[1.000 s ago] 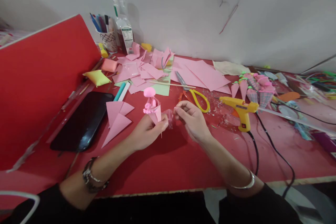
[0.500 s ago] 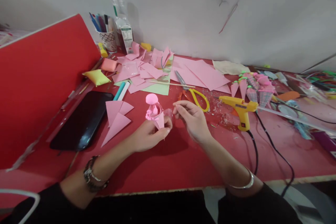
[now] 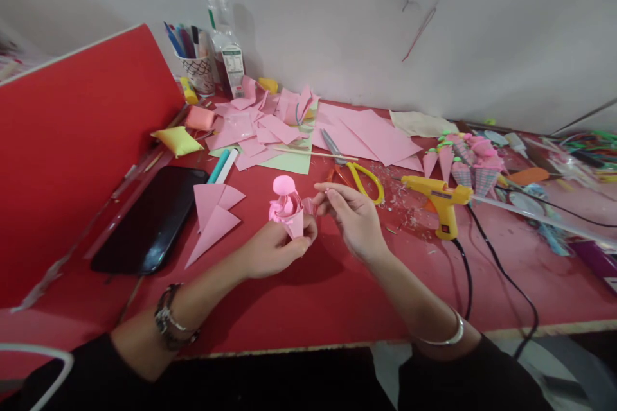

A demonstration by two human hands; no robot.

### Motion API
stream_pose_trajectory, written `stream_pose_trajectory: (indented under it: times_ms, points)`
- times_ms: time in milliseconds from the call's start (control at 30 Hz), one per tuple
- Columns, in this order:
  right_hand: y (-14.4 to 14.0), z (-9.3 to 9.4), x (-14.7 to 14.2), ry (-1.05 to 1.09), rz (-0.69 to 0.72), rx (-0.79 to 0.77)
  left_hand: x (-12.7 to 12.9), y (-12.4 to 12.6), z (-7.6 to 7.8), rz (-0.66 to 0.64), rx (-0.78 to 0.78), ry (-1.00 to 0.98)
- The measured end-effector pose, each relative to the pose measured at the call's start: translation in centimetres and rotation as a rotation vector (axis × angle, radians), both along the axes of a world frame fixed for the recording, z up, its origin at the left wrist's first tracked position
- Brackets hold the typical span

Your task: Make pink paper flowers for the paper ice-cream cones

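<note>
My left hand (image 3: 274,249) is closed around a small pink paper cone (image 3: 295,226) near the middle of the table. Bright pink modelling clay (image 3: 284,186) rises from the cone's mouth, with a rounded lump on top and smaller bits along the rim. A crumpled clear wrapper with pink in it (image 3: 310,207) shows behind my left fingers. Just right of the cone, my right hand (image 3: 355,221) is closed in a pinch on a tiny pink bit of clay (image 3: 328,191), mostly covered by the fingertips.
Cut pink paper pieces (image 3: 212,225) and a phone (image 3: 152,221) lie to the left. Yellow-handled scissors (image 3: 366,183) and a yellow glue gun (image 3: 438,199) with a black cord lie right. Finished-looking cones (image 3: 475,164) cluster farther right. Pink paper sheets (image 3: 371,131) lie behind.
The cone in my left hand has tilted and shifted slightly right. My right fingers have moved a little, and the tiny pink bit shows between them.
</note>
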State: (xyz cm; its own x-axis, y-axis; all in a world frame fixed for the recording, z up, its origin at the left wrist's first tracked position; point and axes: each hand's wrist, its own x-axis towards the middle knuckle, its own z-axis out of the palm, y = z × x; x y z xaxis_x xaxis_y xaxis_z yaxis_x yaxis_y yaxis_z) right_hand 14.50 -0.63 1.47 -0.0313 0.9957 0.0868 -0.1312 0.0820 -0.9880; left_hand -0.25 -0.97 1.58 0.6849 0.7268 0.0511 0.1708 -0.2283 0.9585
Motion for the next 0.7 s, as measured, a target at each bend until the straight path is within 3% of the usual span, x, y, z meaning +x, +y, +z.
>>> stream_pose_trajectory:
  times_ms: [433,700]
  points:
    - [0.28,-0.39,0.11,0.111,-0.037,-0.141,0.04,-0.06,0.06,0.013,-0.006,0.023]
    - [0.27,-0.27,0.24,0.039,-0.018,-0.139,0.03,-0.08,0.07,0.02,-0.024,0.007]
